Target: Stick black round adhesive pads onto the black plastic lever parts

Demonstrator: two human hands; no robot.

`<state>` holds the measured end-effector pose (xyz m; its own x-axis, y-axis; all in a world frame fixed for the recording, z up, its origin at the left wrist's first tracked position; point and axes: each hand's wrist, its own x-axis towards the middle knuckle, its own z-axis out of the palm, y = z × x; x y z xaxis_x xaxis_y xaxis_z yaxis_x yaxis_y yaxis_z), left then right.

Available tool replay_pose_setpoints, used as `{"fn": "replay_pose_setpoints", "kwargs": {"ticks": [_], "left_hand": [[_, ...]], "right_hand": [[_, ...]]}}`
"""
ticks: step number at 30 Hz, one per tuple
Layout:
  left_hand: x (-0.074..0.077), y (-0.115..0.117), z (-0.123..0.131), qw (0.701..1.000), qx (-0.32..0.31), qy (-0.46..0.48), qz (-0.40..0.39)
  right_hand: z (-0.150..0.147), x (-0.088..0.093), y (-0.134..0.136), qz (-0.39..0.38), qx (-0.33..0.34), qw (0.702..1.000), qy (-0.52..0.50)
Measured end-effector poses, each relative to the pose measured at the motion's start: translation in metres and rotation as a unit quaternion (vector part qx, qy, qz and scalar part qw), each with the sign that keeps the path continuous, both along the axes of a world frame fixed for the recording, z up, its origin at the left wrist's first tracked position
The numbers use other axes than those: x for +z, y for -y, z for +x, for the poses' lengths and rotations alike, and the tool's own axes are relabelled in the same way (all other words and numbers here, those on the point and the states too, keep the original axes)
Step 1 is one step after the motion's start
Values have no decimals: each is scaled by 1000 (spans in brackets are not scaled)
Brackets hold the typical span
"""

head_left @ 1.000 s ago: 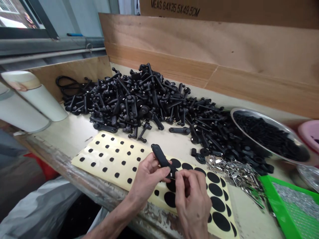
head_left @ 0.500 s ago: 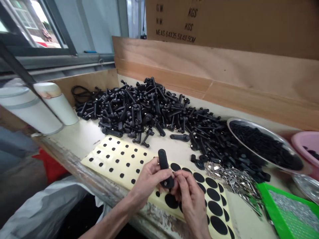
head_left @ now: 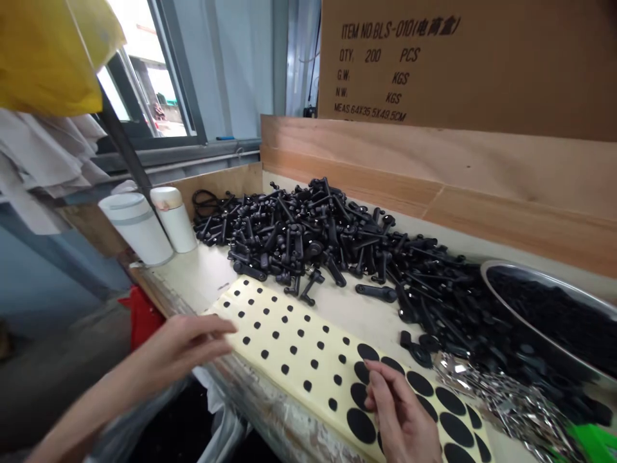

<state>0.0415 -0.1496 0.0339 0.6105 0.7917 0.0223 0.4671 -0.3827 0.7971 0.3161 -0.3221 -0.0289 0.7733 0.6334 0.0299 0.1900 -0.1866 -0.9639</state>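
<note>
My left hand (head_left: 180,344) hovers over the near left edge of the bench with its fingers stretched out flat and nothing in it; it is slightly smeared by motion. My right hand (head_left: 400,418) rests on the pale yellow sticker sheet (head_left: 294,341), its fingertips touching the large black round stickers (head_left: 359,424) at the sheet's right end. Small black dots cover the sheet's left part. Behind the sheet lies a big pile of black plastic handles (head_left: 313,238). No handle is in either hand.
A steel bowl (head_left: 496,270) of black parts stands at the right, shiny metal clips (head_left: 511,402) and a green tray (head_left: 598,444) in front of it. Two white cups (head_left: 139,228) stand at the left. Wooden boards and a cardboard box (head_left: 457,58) close the back.
Both hands held a black handle together before. Now the handle is gone from them, my left hand has swung out to the left, and the camera has tilted up and leftward.
</note>
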Motion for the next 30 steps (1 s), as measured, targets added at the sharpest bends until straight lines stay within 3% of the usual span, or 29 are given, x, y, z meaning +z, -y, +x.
{"fn": "replay_pose_setpoints", "kwargs": {"ticks": [2, 5, 7, 9, 13, 19, 21, 25, 30], "left_hand": [[-11, -16, 57, 986, -77, -53, 135], [-30, -42, 131, 902, -148, -168, 369], [-39, -57, 162, 877, -178, -178, 410], [-41, -67, 179, 872, -202, -161, 416], [-41, -60, 188, 865, -214, -134, 434], [-57, -9, 191, 872, -201, -120, 429], [-62, 3, 191, 870, -209, -102, 434], [-68, 15, 190, 852, -299, -66, 424], [-72, 20, 190, 850, -306, -105, 415]], "right_hand": [[6, 0, 3, -24, -4, 998, 53], [26, 2, 14, -49, 8, 988, 144], [39, 2, 22, -68, 42, 976, 203], [46, 2, 26, -98, 75, 961, 249], [43, -2, 18, -136, 87, 929, 333], [43, -7, -12, -186, 52, 883, 427], [45, -9, -16, -184, 51, 885, 424], [44, -12, -17, -176, 45, 904, 387], [42, -15, -16, -165, 39, 933, 319]]}}
